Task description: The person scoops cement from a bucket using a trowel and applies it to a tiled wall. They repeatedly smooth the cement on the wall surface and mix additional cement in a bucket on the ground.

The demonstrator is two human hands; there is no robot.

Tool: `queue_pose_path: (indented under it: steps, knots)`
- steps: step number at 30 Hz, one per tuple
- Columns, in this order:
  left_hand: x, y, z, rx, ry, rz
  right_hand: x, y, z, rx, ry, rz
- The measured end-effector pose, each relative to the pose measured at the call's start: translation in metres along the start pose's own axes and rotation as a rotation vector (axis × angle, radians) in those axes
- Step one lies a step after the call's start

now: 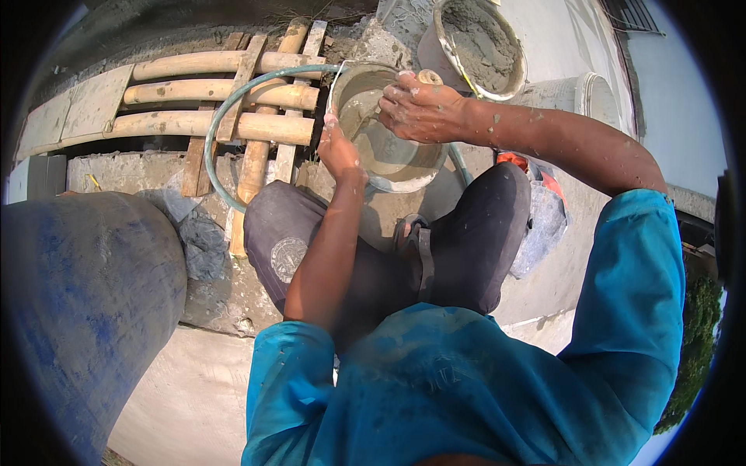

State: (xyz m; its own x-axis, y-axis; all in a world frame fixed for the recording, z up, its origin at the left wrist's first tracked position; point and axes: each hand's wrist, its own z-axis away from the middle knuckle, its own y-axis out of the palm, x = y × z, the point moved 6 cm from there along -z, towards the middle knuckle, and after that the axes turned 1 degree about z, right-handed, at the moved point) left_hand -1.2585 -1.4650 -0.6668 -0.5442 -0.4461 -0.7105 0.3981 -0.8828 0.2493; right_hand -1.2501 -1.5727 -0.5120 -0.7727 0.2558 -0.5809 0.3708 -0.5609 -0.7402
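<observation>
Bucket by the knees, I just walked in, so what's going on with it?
The left hand holds the rim of the bucket, which has wet grey mix inside. Over it, the right hand grips a round-ended handle; I can't make out the rest of that tool. Just beyond stands a second bucket with thicker grey mix.

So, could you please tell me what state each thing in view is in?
Left hand: gripping the front bucket's rim.
Right hand: closed around a wooden handle, spattered with grey.
Front bucket: open, part-filled, wet grey inside.
Rear bucket: open, well filled with thick grey mix.
Hose: bent in a curve across the bamboo poles.
Bamboo poles: lying side by side.
Blue drum: smeared with grey.
</observation>
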Motion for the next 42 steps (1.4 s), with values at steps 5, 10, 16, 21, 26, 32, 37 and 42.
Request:
queue_pose_path:
  steps: [5, 10, 16, 21, 26, 32, 37, 42]
  knots:
    - [-0.002, 0.005, 0.016, 0.101, 0.05, 0.01, -0.046, 0.02, 0.021, -0.07, 0.174, -0.011]
    - [0.02, 0.001, 0.0, 0.085, 0.033, 0.042, -0.015, 0.099, 0.018, 0.646, 0.443, -0.564]
    - [0.016, -0.007, 0.014, -0.035, -0.051, -0.22, 0.049, 0.122, 0.089, 1.146, 0.6, -1.202]
    - [0.052, -0.021, -0.017, -0.09, -0.06, -0.289, 0.011, 0.04, 0.085, 0.7, 0.732, -0.942]
    - [0.028, -0.008, 0.004, -0.007, 0.127, -0.011, 0.037, 0.091, 0.091, 0.767, 0.782, -0.825]
    - [0.047, -0.011, -0.028, 0.084, 0.031, 0.22, 0.017, 0.052, 0.062, 0.79, 0.706, -0.994]
    - [0.032, 0.004, -0.008, 0.053, -0.055, 0.176, 0.039, 0.086, 0.096, 0.745, 0.881, -0.878]
    - [0.017, 0.002, 0.007, 0.037, -0.085, 0.189, 0.038, 0.065, 0.077, 0.735, 0.876, -1.096]
